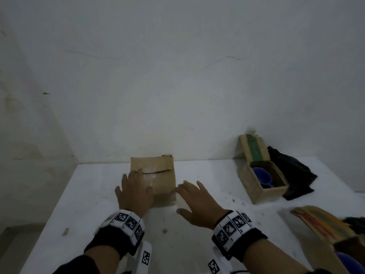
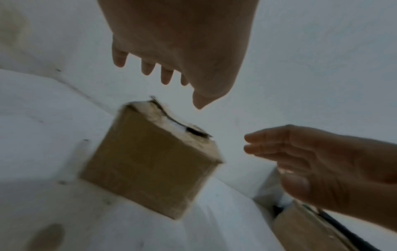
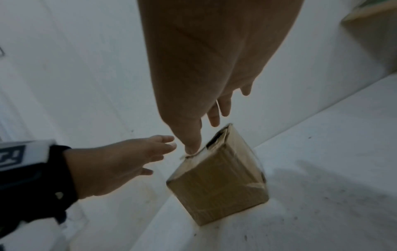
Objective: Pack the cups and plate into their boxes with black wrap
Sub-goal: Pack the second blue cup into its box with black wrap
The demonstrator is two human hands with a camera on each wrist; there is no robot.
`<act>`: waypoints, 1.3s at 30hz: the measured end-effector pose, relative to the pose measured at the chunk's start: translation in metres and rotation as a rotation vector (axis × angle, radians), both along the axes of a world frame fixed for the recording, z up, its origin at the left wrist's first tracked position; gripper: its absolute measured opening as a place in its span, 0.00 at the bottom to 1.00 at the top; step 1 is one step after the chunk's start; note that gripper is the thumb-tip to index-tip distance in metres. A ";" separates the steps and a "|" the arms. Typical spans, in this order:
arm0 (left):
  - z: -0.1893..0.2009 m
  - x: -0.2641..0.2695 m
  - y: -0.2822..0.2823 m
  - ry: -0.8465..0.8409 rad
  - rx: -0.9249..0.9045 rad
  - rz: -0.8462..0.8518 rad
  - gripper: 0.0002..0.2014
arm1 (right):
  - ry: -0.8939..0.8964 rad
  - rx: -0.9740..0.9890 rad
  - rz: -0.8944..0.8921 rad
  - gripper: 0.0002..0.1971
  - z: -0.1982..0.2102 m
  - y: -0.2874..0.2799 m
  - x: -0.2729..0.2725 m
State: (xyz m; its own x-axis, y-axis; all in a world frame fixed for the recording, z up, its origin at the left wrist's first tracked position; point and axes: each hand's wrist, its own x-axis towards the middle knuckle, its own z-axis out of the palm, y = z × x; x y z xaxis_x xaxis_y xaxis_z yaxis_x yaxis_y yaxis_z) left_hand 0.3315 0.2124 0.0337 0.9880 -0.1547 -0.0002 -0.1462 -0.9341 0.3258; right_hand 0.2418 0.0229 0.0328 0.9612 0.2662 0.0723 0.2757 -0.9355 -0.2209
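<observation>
A shut box (image 1: 156, 175) stands on the counter (image 1: 79, 204) near the wall, its top flaps down, probably already packed. Both hands are over it, likely either letting go or about to press the flaps flat. The left hand (image 1: 135, 191) is above its near-left corner, fingers (image 2: 166, 76) straight and spread; the left wrist view shows them clear of the box, holding nothing. The right hand (image 1: 197, 202) is just beside the box's right edge, fingers (image 3: 224, 105) spread wide, thumb at or near the top edge; whether it touches is hard to tell. A second box (image 1: 262, 178) lies open to the right with a blue cup (image 1: 261, 175) inside and black wrap (image 1: 292, 171) beside it
</observation>
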 end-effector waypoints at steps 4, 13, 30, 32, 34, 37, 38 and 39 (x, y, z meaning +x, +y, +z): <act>0.022 -0.044 -0.057 -0.113 -0.197 -0.274 0.23 | -0.055 0.142 -0.057 0.22 0.020 -0.044 -0.063; 0.023 -0.201 -0.223 -0.133 -0.504 -0.815 0.19 | -0.220 0.325 -0.258 0.10 0.031 -0.182 -0.222; -0.007 -0.341 -0.461 -0.004 -0.278 -0.784 0.24 | 0.027 0.053 -0.535 0.27 -0.007 -0.432 -0.332; -0.008 -0.339 -0.479 -0.005 -0.183 -0.779 0.26 | 0.067 0.011 -0.513 0.29 -0.013 -0.444 -0.321; -0.010 -0.337 -0.492 0.014 -0.075 -0.763 0.28 | 0.097 -0.050 -0.492 0.28 -0.018 -0.448 -0.311; -0.014 -0.336 -0.505 0.043 0.055 -0.740 0.33 | 0.075 -0.082 -0.471 0.19 -0.031 -0.454 -0.299; -0.015 -0.336 -0.509 0.053 0.074 -0.729 0.34 | 0.062 -0.078 -0.479 0.15 -0.034 -0.457 -0.295; -0.017 -0.336 -0.511 0.060 0.080 -0.717 0.36 | 0.029 -0.082 -0.483 0.12 -0.036 -0.460 -0.293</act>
State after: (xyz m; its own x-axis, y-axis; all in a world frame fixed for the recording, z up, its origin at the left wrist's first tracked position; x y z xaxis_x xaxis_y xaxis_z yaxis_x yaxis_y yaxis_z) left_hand -0.0044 -0.2990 0.0169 0.6417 -0.7616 -0.0899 -0.7156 -0.6368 0.2870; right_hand -0.0509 -0.4372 -0.0034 0.9776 -0.2066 0.0407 -0.1990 -0.9697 -0.1419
